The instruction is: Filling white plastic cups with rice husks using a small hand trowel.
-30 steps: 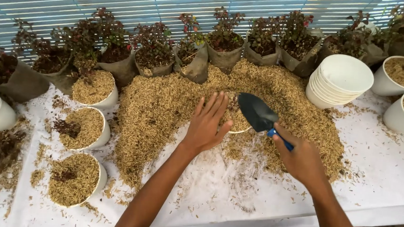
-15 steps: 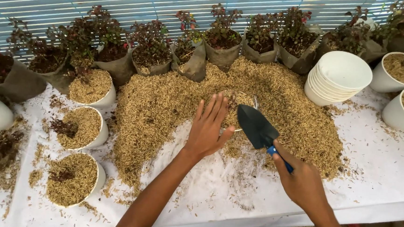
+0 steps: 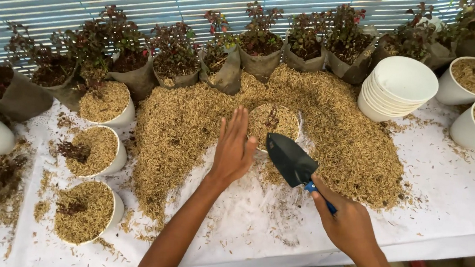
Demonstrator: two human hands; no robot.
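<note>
On the white-covered desk (image 3: 441, 217) I see round white pots (image 3: 102, 150) of dry, straw-coloured husk at left. My left hand (image 3: 232, 149) lies flat, fingers spread and released, beside a half-buried husk-filled pot (image 3: 274, 122) in the loose heap (image 3: 194, 120). My right hand (image 3: 347, 222) clenches the trowel (image 3: 292, 160), its matte black blade pointing up-left toward that pot.

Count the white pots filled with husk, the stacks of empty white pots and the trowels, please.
White pots filled with husk: 6
Stacks of empty white pots: 2
Trowel: 1
Total: 9
</note>
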